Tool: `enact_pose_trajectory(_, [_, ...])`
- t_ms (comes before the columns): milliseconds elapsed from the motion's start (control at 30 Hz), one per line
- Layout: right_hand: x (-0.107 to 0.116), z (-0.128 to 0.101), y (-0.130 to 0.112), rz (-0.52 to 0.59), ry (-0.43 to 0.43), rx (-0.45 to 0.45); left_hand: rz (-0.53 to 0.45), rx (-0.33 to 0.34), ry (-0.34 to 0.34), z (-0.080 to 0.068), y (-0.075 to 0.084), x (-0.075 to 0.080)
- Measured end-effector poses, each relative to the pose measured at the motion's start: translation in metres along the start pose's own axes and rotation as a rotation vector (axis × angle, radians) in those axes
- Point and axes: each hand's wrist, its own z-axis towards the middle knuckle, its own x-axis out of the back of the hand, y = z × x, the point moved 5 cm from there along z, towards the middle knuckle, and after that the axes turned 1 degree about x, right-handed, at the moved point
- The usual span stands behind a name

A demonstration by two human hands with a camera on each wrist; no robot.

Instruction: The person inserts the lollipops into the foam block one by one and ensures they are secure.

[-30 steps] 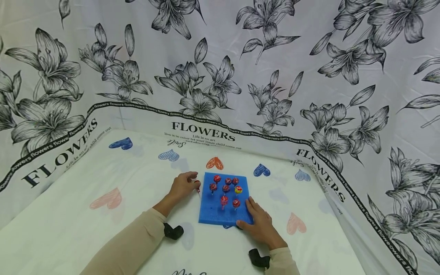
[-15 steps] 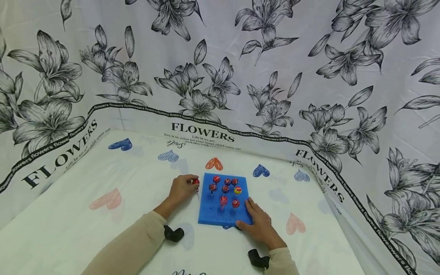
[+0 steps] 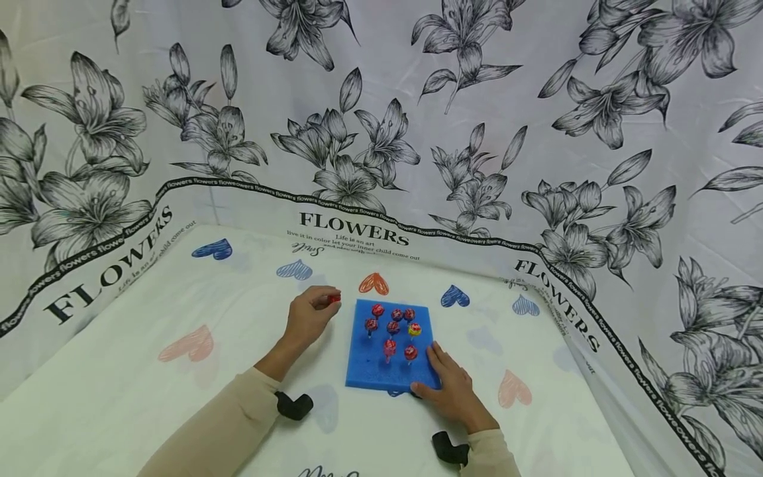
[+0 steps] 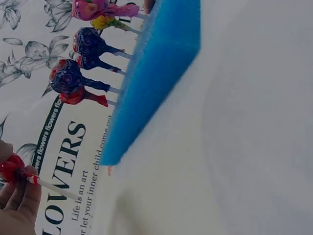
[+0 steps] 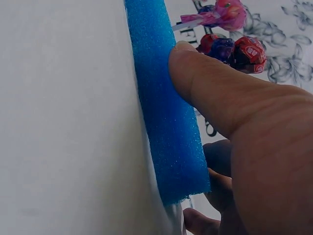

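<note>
My left hand [image 3: 306, 320] holds a red-wrapped lollipop [image 3: 334, 298] between thumb and fingers, off the upper left corner of a blue foam block [image 3: 369, 374]. In the left wrist view the lollipop's wrapped head [image 4: 11, 169] lies among the fingers and its white stick [image 4: 56, 188] points toward the block, apart from it. Several wrapped lollipops [image 3: 393, 327] stand upright in the foam on their sticks. My right hand [image 3: 451, 391] grips the block's near right corner. Its thumb [image 5: 210, 83] presses on the near edge, with the other fingers along the right side.
A white cloth printed with hearts [image 3: 456, 296] covers the table. Behind it hangs a curtain with black lily drawings [image 3: 346, 182]. Black curved pieces [image 3: 450, 449] sit at both wrists.
My left hand first shifts slightly left, then rises away from the block's left edge toward the back, carrying the red lollipop. My right hand stays at the block's corner.
</note>
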Motion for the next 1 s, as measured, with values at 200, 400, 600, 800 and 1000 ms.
enact_pose_trajectory(200, [-0.001, -0.001, 0.001, -0.005, 0.0, -0.005, -0.182, -0.059, -0.041, -0.003, 0.024, -0.003])
enact_pose_trajectory(400, [-0.002, 0.0, 0.002, -0.012, 0.005, -0.003, -0.281, -0.123, -0.093, -0.01, 0.069, -0.003])
enact_pose_trajectory(600, [-0.003, -0.001, 0.003, -0.014, 0.006, 0.001, -0.303, -0.108, -0.129, -0.02, 0.101, -0.005])
enact_pose_trajectory(800, [0.0, 0.001, 0.001, -0.005, 0.003, -0.005, -0.277, -0.137, -0.165, -0.033, 0.106, -0.017])
enact_pose_trajectory(1000, [0.0, 0.002, 0.001, 0.015, -0.003, -0.025, -0.277, -0.111, -0.238, -0.038, 0.073, -0.038])
